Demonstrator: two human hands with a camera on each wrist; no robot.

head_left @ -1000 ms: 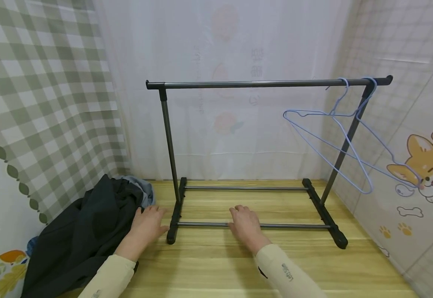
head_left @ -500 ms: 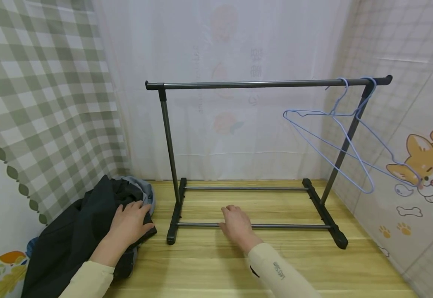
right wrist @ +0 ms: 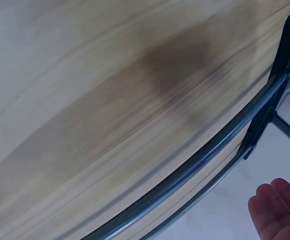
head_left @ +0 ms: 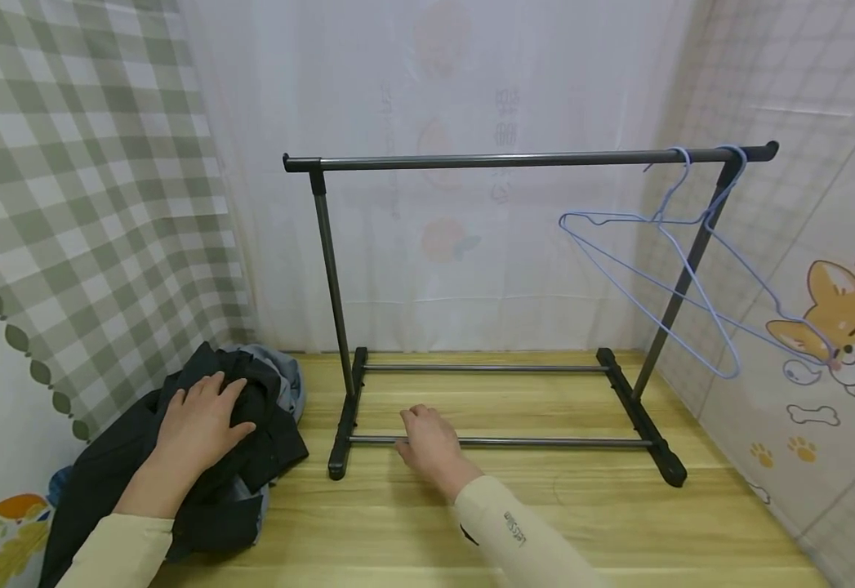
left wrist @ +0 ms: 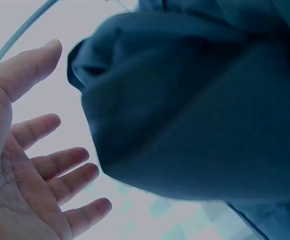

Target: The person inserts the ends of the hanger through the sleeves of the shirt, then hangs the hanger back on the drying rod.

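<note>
Over a heap of dark clothes (head_left: 133,433) at the left, my left hand (head_left: 195,425) is spread with fingers apart. The left wrist view has the same hand (left wrist: 35,165) beside the dark cloth (left wrist: 195,120), a gap between fingertips and fabric. A greyish-blue garment (head_left: 283,371) pokes out behind the heap. Above the front lower bar (head_left: 545,443) of a black clothes rack (head_left: 471,162), my right hand (head_left: 430,445) hovers, fingers loosely extended and holding nothing. In the right wrist view, that hand's fingers (right wrist: 280,205) are apart from the bars.
Two blue wire hangers (head_left: 647,282) hang at the right end of the rack's top rail. A wooden tabletop (head_left: 368,531) lies beneath everything. Checked cloth (head_left: 96,188) closes off the left side, a white curtain (head_left: 471,253) the back, and a printed panel (head_left: 831,441) the right.
My left hand has moved left from beside the rack's foot to over the dark clothes. The right hand has shifted left along the front lower bar.
</note>
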